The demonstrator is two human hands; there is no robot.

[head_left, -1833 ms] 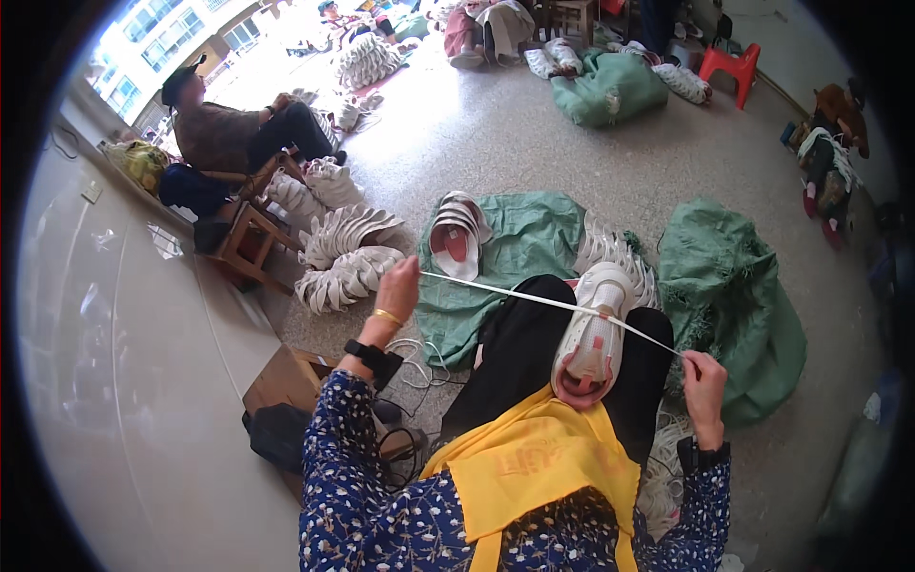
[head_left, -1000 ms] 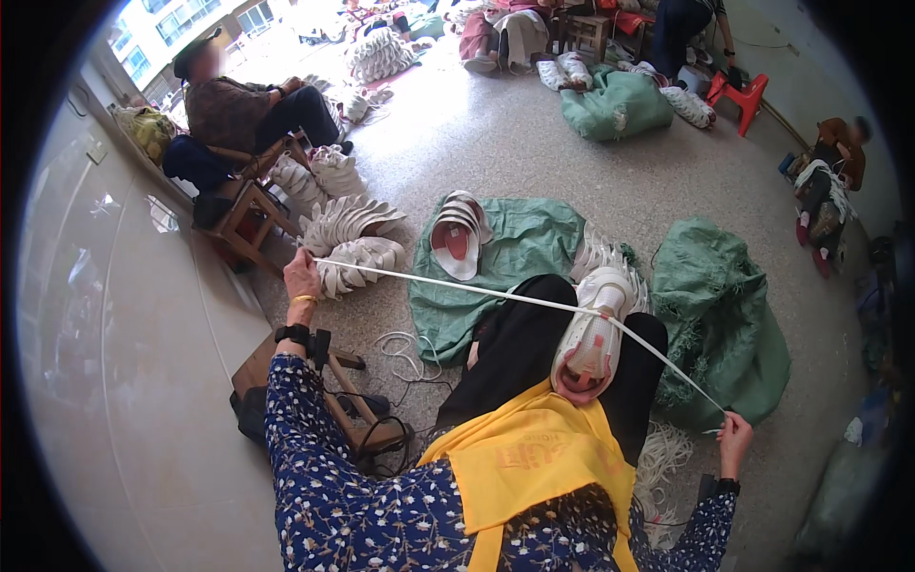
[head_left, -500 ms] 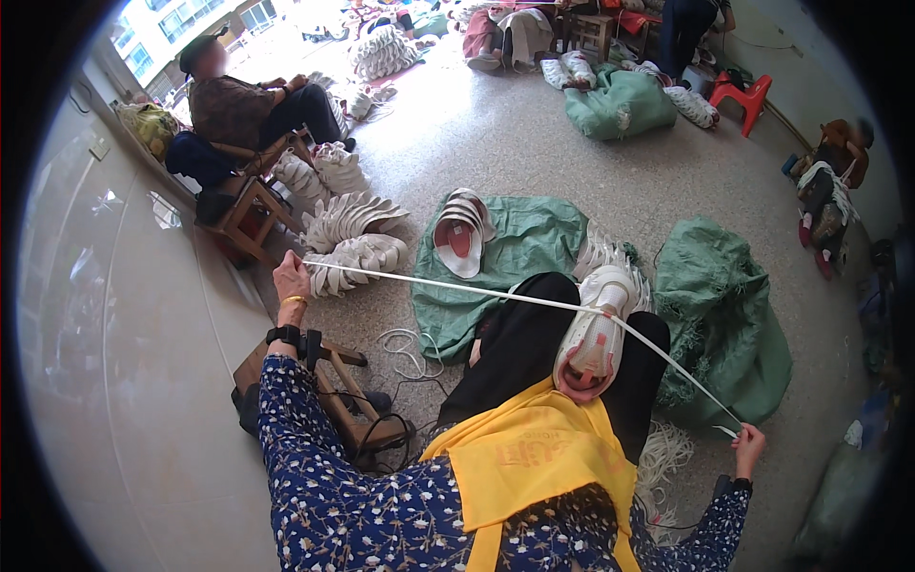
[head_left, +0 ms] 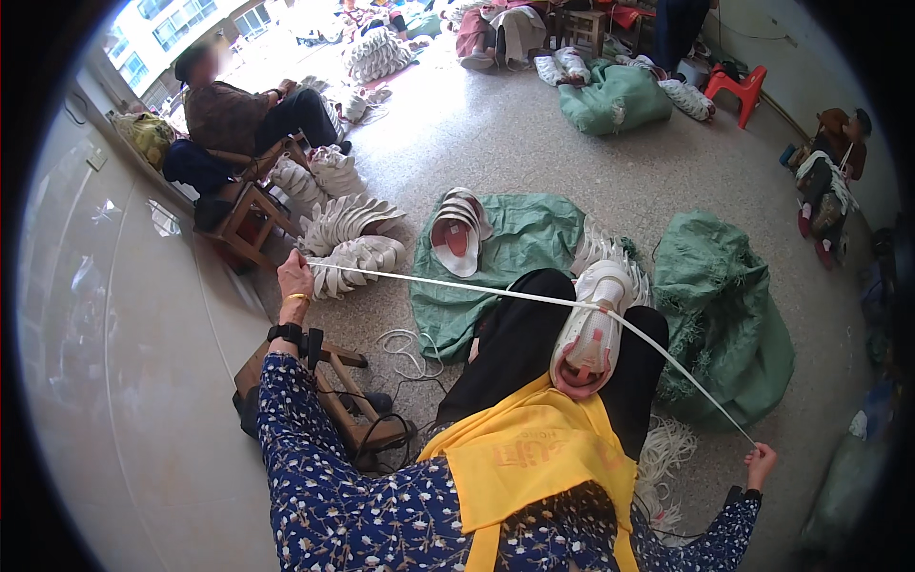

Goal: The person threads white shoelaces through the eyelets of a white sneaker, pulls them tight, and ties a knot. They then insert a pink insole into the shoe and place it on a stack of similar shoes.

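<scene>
A white shoe upper [head_left: 593, 329] with pink parts rests between my knees, its opening toward me. A white shoelace [head_left: 457, 283] runs through it near the toe end and stretches out to both sides. My left hand [head_left: 294, 275], far out to the left, is closed on one end of the lace. Low on the right, my right hand [head_left: 760, 465] pinches the other end. Both lengths are pulled nearly straight. A yellow apron [head_left: 534, 453] covers my lap up to the shoe.
Stacked shoe uppers [head_left: 353, 234] and a nested pile [head_left: 460, 232] on green sacking [head_left: 534, 229] lie ahead. A green sack [head_left: 720, 319] slumps by my right knee, loose laces [head_left: 667, 453] below it. Beside my left arm stands a wooden stool [head_left: 357, 400]. Another person [head_left: 229, 110] sits far left.
My right hand has moved slightly outward and down, still holding its lace end, and the short tail no longer shows beside it. The left hand stays almost where it was.
</scene>
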